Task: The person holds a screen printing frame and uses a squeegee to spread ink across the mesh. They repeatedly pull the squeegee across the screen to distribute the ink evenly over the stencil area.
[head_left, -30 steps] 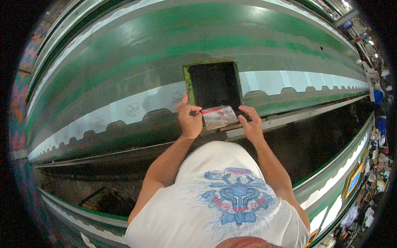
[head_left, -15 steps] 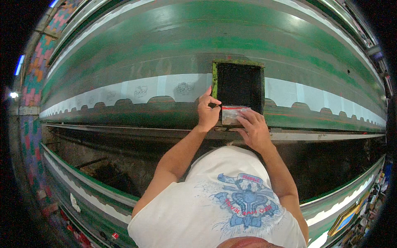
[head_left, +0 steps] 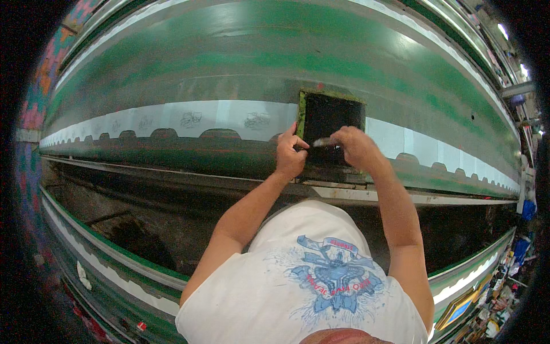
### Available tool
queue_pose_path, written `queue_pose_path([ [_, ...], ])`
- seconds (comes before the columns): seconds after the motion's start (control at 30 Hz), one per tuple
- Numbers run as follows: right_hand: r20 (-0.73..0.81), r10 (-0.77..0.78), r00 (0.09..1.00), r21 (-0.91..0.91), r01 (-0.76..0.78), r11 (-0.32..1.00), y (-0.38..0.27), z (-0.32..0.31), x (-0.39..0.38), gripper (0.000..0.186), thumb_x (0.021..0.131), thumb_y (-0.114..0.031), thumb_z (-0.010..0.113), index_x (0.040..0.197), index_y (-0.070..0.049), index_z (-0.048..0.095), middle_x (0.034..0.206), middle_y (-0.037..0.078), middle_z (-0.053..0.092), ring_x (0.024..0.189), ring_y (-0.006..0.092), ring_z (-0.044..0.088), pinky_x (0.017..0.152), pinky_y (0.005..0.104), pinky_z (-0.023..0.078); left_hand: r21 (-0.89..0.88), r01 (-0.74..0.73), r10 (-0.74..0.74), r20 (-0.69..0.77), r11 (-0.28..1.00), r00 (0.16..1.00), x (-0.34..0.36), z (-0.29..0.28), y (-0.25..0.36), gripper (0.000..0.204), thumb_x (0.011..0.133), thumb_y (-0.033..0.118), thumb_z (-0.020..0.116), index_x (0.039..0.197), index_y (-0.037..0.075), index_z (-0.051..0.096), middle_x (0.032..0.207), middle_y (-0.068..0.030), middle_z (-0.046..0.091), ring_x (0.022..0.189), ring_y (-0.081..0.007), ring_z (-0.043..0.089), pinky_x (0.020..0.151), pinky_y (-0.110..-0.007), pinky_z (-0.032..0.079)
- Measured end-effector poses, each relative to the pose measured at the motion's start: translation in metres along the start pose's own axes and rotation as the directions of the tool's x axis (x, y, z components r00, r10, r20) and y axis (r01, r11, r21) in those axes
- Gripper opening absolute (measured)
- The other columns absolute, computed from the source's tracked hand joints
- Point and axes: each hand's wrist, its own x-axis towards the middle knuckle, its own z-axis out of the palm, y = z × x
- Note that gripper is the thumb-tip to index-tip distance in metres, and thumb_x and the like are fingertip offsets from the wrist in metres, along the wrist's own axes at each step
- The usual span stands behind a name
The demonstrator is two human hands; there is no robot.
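Green painted metal fills most of what I'm seeing, with a white printed fabric strip [head_left: 172, 120] running along it from the left. Left hand [head_left: 290, 156] is curled, fingers pressed on the left edge of the black square screen frame [head_left: 333, 117], thumb pinching toward a thin grey tool. Right hand [head_left: 354, 146] is closed around that small scraper-like tool [head_left: 322, 142], held flat across the lower part of the frame. Frame sits on the strip, its yellow-green border showing on the left and top. Plenty of bare strip either side. Below the hands a rusty rail [head_left: 366, 192] runs across, then a dark gap. Cluttered shelves [head_left: 510, 275] far right.
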Motion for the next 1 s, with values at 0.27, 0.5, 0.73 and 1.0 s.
queue_pose_path([
  [0.27, -0.309, 0.082, 0.948, -0.036, -0.098, 0.995, 0.056, 0.013, 0.063, 0.061, 0.084, 0.013, 0.062, 0.138, -0.012, 0.074, 0.127, 0.018, 0.073, 0.122, 0.0433, 0.068, 0.107, 0.0538, 0.052, -0.037, -0.044, 0.044, 0.013, 0.998, 0.999, 0.004, 0.004, 0.000, 0.015, 0.072, -0.006, 0.069, 0.078, 0.006, 0.074, 0.167, -0.0321, 0.053, 0.142, -0.0484, 0.054, 0.116, -0.056, 0.044],
  [0.5, -0.298, 0.020, 0.954, -0.142, -0.065, 0.988, 0.001, 0.058, 0.006, 0.066, 0.078, 0.009, 0.070, 0.140, -0.014, 0.071, 0.132, 0.011, 0.070, 0.121, 0.0378, 0.064, 0.105, 0.0529, 0.050, 0.010, -0.100, 0.100, 0.001, 0.995, 0.995, -0.004, 0.001, -0.010, 0.018, 0.071, -0.011, 0.072, 0.079, 0.005, 0.073, 0.168, -0.0321, 0.051, 0.140, -0.0504, 0.054, 0.115, -0.056, 0.045],
  [0.73, -0.220, 0.042, 0.975, -0.126, -0.071, 0.990, -0.049, 0.067, -0.047, 0.067, 0.076, 0.009, 0.073, 0.140, -0.011, 0.070, 0.134, 0.011, 0.069, 0.124, 0.0367, 0.064, 0.105, 0.0528, 0.050, 0.007, -0.038, 0.038, 0.026, 0.999, 0.999, -0.001, 0.004, -0.003, 0.021, 0.071, -0.011, 0.076, 0.079, 0.008, 0.073, 0.166, -0.0262, 0.057, 0.140, -0.0454, 0.056, 0.119, -0.053, 0.042],
  [1.0, -0.205, 0.083, 0.975, 0.143, -0.054, 0.988, -0.058, 0.053, -0.067, 0.055, 0.086, -0.003, 0.081, 0.140, -0.009, 0.070, 0.145, 0.013, 0.067, 0.138, 0.0394, 0.059, 0.115, 0.0532, 0.047, 0.010, -0.048, 0.049, -0.018, 0.999, 0.999, -0.002, 0.002, 0.003, 0.022, 0.073, -0.011, 0.078, 0.080, 0.009, 0.072, 0.166, -0.0306, 0.054, 0.143, -0.0460, 0.054, 0.122, -0.053, 0.040],
])
